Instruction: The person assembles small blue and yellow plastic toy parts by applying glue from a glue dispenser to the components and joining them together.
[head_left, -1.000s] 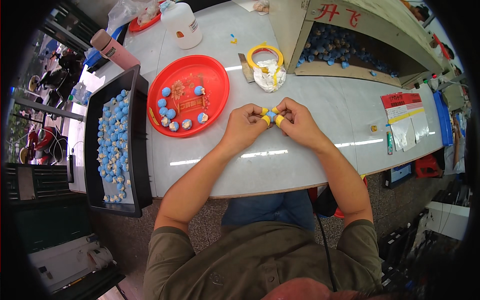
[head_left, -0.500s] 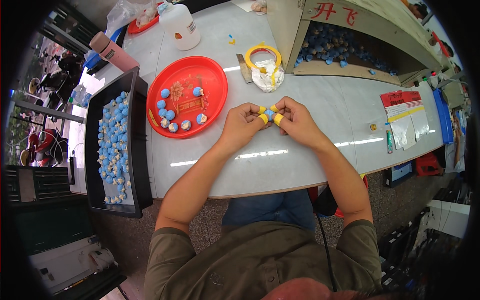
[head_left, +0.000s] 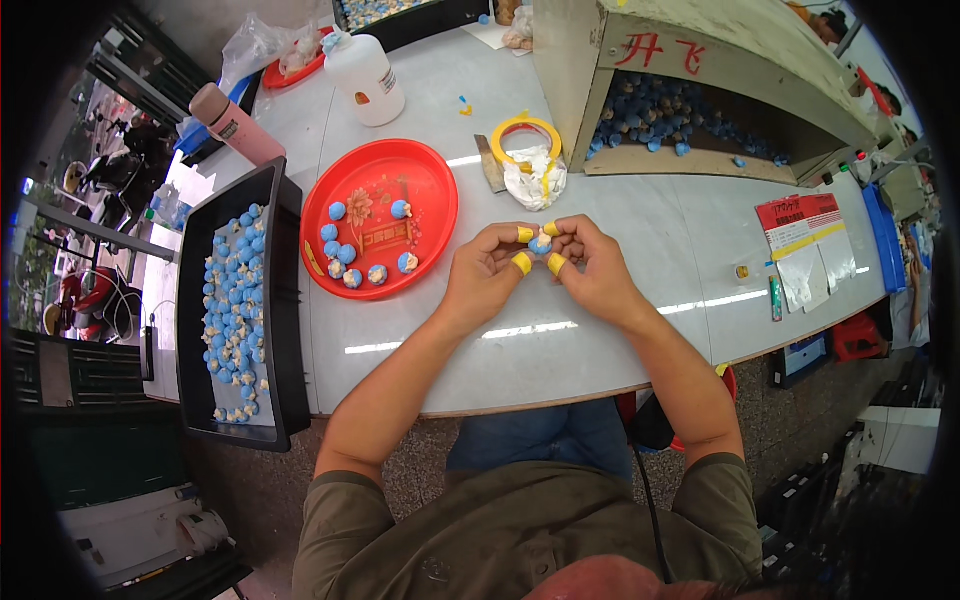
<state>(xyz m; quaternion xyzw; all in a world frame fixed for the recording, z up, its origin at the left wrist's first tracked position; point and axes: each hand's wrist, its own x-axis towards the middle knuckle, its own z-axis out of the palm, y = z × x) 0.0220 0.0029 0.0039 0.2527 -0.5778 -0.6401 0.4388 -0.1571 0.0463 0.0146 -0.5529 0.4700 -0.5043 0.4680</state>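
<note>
Over a grey tabletop [head_left: 540,372], left hand [head_left: 483,272] and right hand [head_left: 598,270] narrowly pinch a blue ball [head_left: 541,245], cream newly showing, seemingly turned mid-work.

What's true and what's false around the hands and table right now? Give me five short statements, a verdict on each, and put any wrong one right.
1. The left hand and right hand hold a small ball between them at the fingertips. True.
2. Several blue balls lie on the red plate. True.
3. The roll of yellow tape lies on the red plate. False: the roll of yellow tape is on the table, to the right of the plate.
4. Both thumbs wear yellow wraps. True.
5. The black tray is to the right of the hands. False: the black tray is to their left, beyond the plate.
</note>
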